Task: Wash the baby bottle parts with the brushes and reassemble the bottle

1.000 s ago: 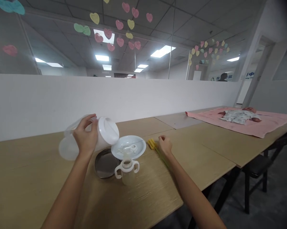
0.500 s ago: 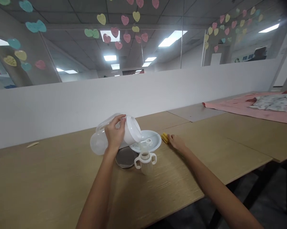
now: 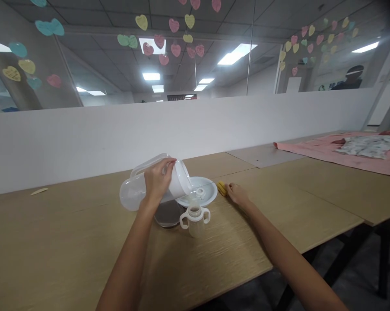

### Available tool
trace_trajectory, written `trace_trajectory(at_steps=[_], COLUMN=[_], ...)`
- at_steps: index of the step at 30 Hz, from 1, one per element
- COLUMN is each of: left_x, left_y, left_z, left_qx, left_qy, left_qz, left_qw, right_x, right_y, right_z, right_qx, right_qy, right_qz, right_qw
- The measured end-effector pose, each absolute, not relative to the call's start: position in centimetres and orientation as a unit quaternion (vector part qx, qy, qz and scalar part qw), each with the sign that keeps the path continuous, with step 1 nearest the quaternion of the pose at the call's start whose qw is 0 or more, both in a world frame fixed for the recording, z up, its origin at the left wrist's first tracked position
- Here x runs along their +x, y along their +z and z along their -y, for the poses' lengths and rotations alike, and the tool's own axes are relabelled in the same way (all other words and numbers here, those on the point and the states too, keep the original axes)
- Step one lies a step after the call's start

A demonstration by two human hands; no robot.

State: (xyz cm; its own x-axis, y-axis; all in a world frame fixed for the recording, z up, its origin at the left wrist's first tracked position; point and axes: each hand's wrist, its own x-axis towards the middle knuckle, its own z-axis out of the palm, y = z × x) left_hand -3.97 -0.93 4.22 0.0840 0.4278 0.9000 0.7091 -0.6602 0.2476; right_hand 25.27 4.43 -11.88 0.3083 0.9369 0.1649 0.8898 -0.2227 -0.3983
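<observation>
My left hand [image 3: 157,179] grips a translucent pitcher [image 3: 132,192] with a white collar and lid, tipped on its side with its mouth to the right. Just below that mouth stands a clear baby bottle [image 3: 196,228], upright and uncapped, with two white handles. A faint clear streak shows between the two. Behind the bottle, a white plate [image 3: 210,199] holds a small white ring-shaped cap [image 3: 200,193]. At the plate's right edge my right hand [image 3: 237,193] pinches a yellow sponge-like piece [image 3: 221,188]. A thin line crosses the plate towards it.
A dark round flat disc [image 3: 167,214] lies left of the bottle, partly under the pitcher. A thin pale strip [image 3: 39,191] rests at the far left. Pink cloth [image 3: 306,151] with a patterned white cloth [image 3: 363,147] covers the back right. The table's [image 3: 227,259] front edge runs at lower right.
The view has shifted slightly. The pitcher stays tipped over the baby bottle, tilted a little differently. My right hand keeps its place at the yellow piece.
</observation>
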Motion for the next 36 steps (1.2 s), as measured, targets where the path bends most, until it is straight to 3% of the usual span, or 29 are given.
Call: trace_trajectory(at_steps=[8, 15, 28, 32, 36], left_x=[-5.5, -6.0, -6.1, -7.6, -10.3], left_y=[6.7, 8.5, 8.5, 8.0, 7.6], left_z=[3.2, 6.4, 6.5, 4.8, 2.5], left_qx=[-0.696, -0.759, -0.794, -0.732, -0.583], left_qy=[-0.601, -0.515, -0.444, -0.506, -0.655], left_qz=[0.380, 0.398, 0.409, 0.447, 0.480], left_qw=[0.100, -0.015, 0.075, 0.093, -0.006], right_x=[25.1, 24.8, 24.6, 24.7, 24.7], right_y=[-11.5, -11.5, -11.6, -11.6, -11.7], right_z=[-4.0, -3.9, -3.8, -3.8, -3.9], right_qx=[-0.774, -0.780, -0.776, -0.773, -0.772], right_qy=[0.042, 0.025, 0.018, 0.017, 0.020], right_qz=[0.597, 0.593, 0.599, 0.602, 0.602], right_qw=[0.207, 0.198, 0.195, 0.201, 0.202])
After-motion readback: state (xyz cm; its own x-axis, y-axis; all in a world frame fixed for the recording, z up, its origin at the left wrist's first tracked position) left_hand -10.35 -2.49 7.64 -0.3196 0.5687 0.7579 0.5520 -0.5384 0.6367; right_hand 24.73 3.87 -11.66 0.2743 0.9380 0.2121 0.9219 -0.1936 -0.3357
